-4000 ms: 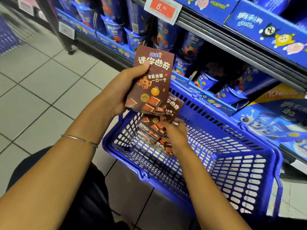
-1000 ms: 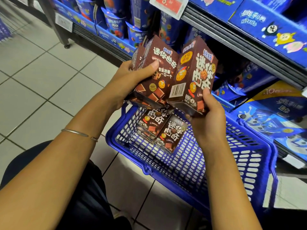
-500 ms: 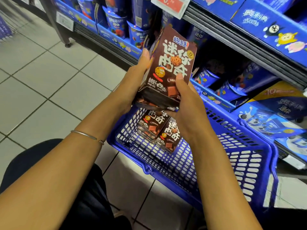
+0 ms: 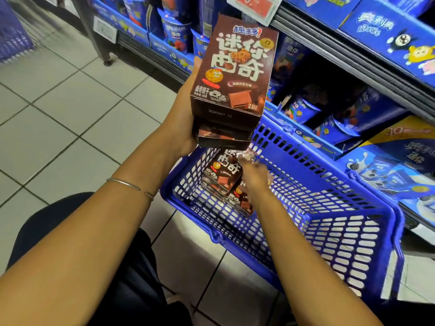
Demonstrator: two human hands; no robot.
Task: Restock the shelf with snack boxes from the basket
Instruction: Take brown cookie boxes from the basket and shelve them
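While L hand (image 4: 181,123) holds boxes (image 4: 237,67), blue cups (image 4: 303,109) crowd shelf (image 4: 313,141) behind basket (image 4: 341,231).

You have in view: red price tag (image 4: 253,4) far top; blue cups (image 4: 177,35) far; blue cartons (image 4: 388,27) right; tiled floor (image 4: 58,109) left.

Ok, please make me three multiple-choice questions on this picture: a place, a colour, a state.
1. Where is the right hand? A on the shelf; B in the basket; C on the floor.
2. What colour is the basket? A red; B green; C blue.
3. What does the left hand do? A holds stacked boxes; B hangs empty; C holds a price tag.
Answers: 1 B, it is at the boxes lying there; 2 C, its mesh is blue; 3 A, it grips the stacked boxes.
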